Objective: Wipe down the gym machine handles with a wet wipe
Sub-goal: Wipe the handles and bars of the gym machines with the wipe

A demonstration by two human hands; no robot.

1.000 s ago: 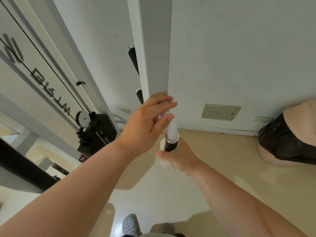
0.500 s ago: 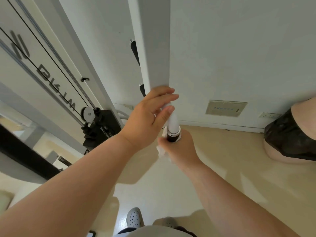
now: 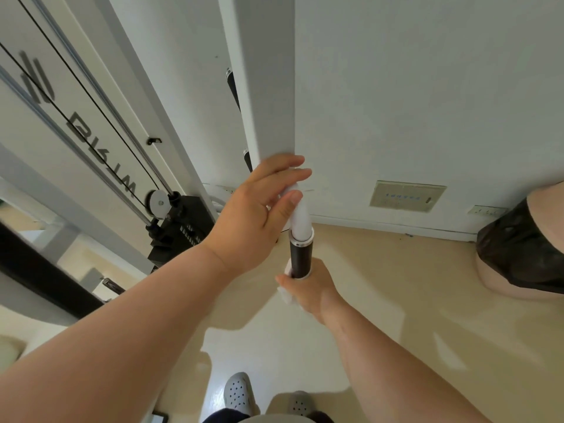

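A pale wall [image 3: 427, 87] meets a glossy beige floor [image 3: 396, 285] along a low skirting edge, and a white machine column [image 3: 268, 87] comes down the middle of the view. Just below the column's lower end hangs the handle [image 3: 300, 254], a black grip under a chrome ring and a white shaft. The right hand [image 3: 311, 290] is clamped around the bottom of the black grip with the wet wipe [image 3: 285, 296] bunched between palm and grip, white folds showing at the thumb side. The left hand [image 3: 256, 221] grips the white shaft above the ring, fingers curled over it and thumb pressed against it, knuckles touching the column's edge. To the left, near the left wrist, sit a pulley [image 3: 158, 203] and black cables [image 3: 91, 96]. To the right the floor lies open up to a bin [image 3: 518, 248] lined with a black bag, well apart. Grey shoes [image 3: 239, 392] stand below.
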